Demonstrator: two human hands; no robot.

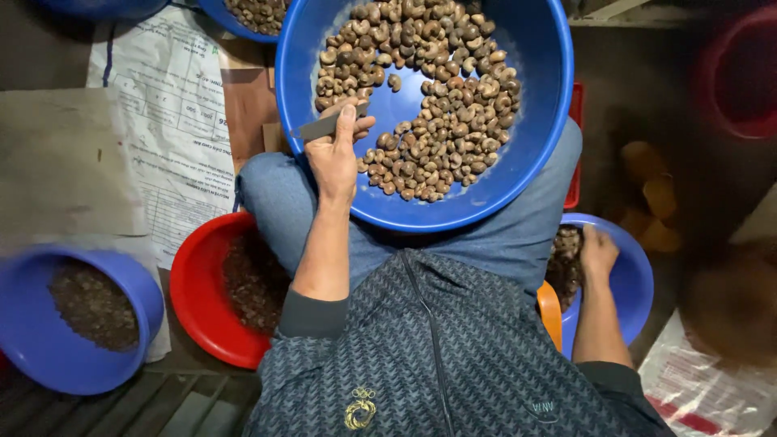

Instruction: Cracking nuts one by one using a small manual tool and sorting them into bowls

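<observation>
Sorting nuts on the lap

Left hand (pixel 333 158) pinches a thin grey blade (pixel 324 127) at the big blue plastic basin's (pixel 534 154) near rim — right hand (pixel 597 251) reaches into a smaller blue bowl (pixel 635 279), grip hidden.

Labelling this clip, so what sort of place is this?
Probably a small cashew-sorting workplace on the floor. A big blue basin of nuts rests on the person's lap, the left hand holds a small blade, and more tubs stand around.

Nut-sorting workshop floor, plastic basins (pixel 542 97) of cashews (pixel 437 89) (many), paper sheets (pixel 174 121)
</observation>
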